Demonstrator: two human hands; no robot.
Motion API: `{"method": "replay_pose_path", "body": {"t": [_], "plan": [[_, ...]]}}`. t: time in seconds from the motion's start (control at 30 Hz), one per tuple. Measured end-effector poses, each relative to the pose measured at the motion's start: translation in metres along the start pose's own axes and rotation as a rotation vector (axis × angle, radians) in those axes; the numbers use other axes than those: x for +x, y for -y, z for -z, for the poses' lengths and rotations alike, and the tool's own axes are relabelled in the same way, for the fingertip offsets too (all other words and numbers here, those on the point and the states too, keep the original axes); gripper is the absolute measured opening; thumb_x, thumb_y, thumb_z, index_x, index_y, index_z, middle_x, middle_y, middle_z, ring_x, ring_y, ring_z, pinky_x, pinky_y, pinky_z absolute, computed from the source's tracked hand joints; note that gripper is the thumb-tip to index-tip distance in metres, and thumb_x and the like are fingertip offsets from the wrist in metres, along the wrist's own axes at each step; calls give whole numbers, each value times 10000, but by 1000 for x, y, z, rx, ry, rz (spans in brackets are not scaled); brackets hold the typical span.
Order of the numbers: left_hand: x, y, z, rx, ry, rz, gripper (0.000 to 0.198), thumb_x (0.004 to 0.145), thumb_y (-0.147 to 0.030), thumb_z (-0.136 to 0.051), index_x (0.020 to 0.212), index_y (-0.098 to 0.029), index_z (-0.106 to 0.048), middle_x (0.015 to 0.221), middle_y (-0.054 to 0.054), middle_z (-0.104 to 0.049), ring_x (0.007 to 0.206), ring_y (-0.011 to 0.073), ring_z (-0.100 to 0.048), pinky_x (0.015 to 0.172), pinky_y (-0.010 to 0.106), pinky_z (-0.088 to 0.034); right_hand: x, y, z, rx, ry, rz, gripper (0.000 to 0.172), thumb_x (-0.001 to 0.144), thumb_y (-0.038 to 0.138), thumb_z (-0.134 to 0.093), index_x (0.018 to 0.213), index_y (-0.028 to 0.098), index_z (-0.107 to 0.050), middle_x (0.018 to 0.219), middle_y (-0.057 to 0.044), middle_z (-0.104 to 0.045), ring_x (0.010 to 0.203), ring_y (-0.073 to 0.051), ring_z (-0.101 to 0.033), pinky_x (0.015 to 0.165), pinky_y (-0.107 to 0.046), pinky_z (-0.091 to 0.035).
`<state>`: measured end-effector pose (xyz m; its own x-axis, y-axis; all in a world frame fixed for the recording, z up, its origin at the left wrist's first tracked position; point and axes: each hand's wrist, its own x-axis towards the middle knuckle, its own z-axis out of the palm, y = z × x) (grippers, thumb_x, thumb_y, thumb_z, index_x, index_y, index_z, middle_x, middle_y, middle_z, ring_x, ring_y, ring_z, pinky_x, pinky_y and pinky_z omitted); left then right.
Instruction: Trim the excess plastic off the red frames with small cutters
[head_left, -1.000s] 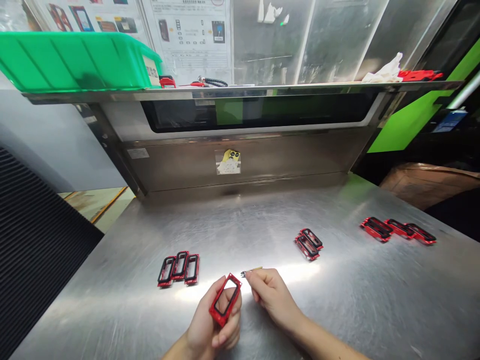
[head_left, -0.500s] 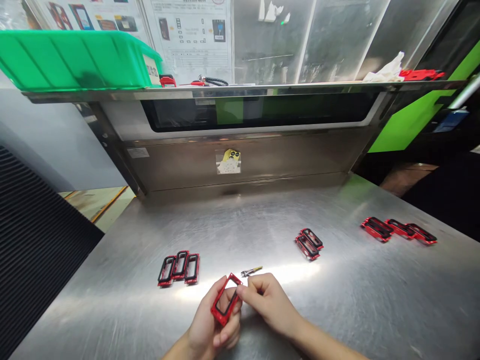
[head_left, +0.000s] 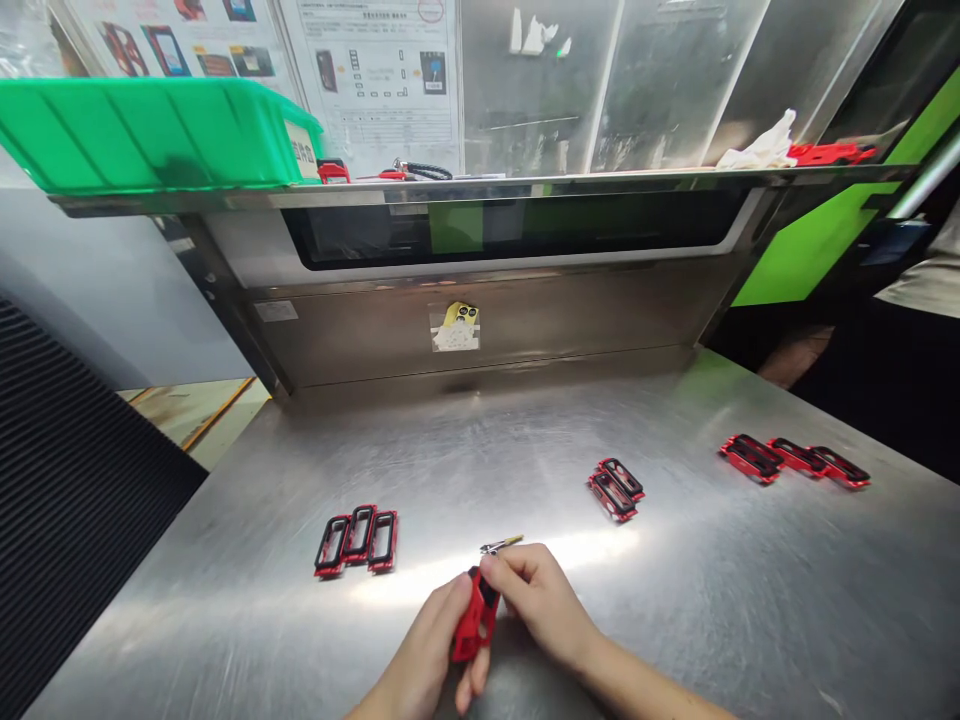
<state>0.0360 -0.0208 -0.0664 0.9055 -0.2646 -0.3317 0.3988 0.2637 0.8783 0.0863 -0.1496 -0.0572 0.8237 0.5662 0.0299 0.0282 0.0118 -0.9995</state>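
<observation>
A red rectangular frame with a black inner part [head_left: 472, 625] is tilted on its side between my hands, low over the front of the metal table. My left hand [head_left: 429, 640] is closed around its left side, thumb on top and fingers beneath. At its upper end, the thumb and bent fingers of my right hand [head_left: 544, 605] pinch the frame's edge or the black part; the fingertips hide which. Just beyond my right fingertips, a small pointed tool with a yellowish end [head_left: 501, 545], like tweezers, lies on the table.
Several black-rimmed red frames [head_left: 360, 535] lie left, a pair of frames [head_left: 616, 490] right of centre, and more frames [head_left: 795, 460] far right. A shelf [head_left: 525, 188] spans the back, carrying a green bin [head_left: 157, 135]. A small bag [head_left: 456, 328] hangs on the back panel.
My left hand has turned the red frame from face-up onto its side and shifted slightly right. My right hand stays at its upper end.
</observation>
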Motion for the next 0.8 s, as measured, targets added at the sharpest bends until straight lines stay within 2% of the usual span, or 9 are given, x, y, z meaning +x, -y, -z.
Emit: {"method": "replay_pose_path", "body": {"t": [0.13,0.27,0.37,0.43,0.53,0.6,0.63,0.7,0.8], "plan": [[1,1,-1,61,-36,-214,544,769,-672,-517,929,-153,-535,663,30,-632,500,102,-550,502,185,-420,2,0,2,55,-66,-19,675,827,753,-394,475,178,-357,398,18,-370,387,-95,-357,427,-209,-253],[-6,-5,1,356,-214,-446,343,798,-453,-625,1027,-204,-569,893,38,-627,799,161,-593,733,246,-466,-2,1,5,24,-179,48,656,850,730,-386,527,160,-426,426,34,-341,418,-91,-311,449,-207,-273],[-12,-6,4,618,-359,-566,257,792,-318,-640,1030,-234,-592,934,36,-627,859,189,-593,791,282,-468,-8,7,4,-124,-129,206,496,870,581,-497,649,138,-529,544,2,-480,506,-112,-413,497,-205,-322],[-13,-4,5,690,-450,-620,254,777,-302,-648,1019,-239,-608,976,47,-629,901,210,-595,827,314,-477,-10,10,3,-250,-133,284,341,853,440,-569,699,135,-576,602,-5,-526,550,-119,-456,526,-204,-347],[-12,0,3,553,-571,-615,525,719,-315,-703,1208,-266,-517,1212,64,-573,1042,229,-576,918,347,-461,-13,11,2,-298,-164,337,248,883,327,-539,736,139,-607,621,-4,-558,562,-121,-498,553,-204,-382],[-12,0,0,377,-566,-580,722,690,-332,-727,1329,-282,-395,1338,68,-492,1112,222,-552,958,331,-444,-14,10,3,-287,-166,417,218,918,308,-511,840,145,-632,687,-15,-603,599,-125,-533,585,-204,-409],[-11,-1,-2,299,-535,-549,749,686,-351,-731,1343,-277,-382,1354,72,-481,1120,220,-551,954,315,-450,-14,9,4,-282,-160,465,201,932,302,-506,906,151,-635,738,-22,-626,629,-128,-553,602,-203,-423],[-12,-5,-3,190,-495,-488,661,702,-412,-718,1291,-241,-471,1297,85,-541,1086,222,-577,921,288,-471,-14,8,5,-275,-148,555,180,951,290,-513,1018,167,-627,867,-41,-658,712,-136,-593,632,-199,-448],[-15,-11,-1,184,-517,-448,522,726,-502,-682,1139,-187,-623,1047,83,-682,849,205,-651,788,266,-524,-13,7,6,-273,-149,619,203,955,283,-542,1122,189,-609,1018,-68,-654,807,-154,-622,654,-203,-479]]}}
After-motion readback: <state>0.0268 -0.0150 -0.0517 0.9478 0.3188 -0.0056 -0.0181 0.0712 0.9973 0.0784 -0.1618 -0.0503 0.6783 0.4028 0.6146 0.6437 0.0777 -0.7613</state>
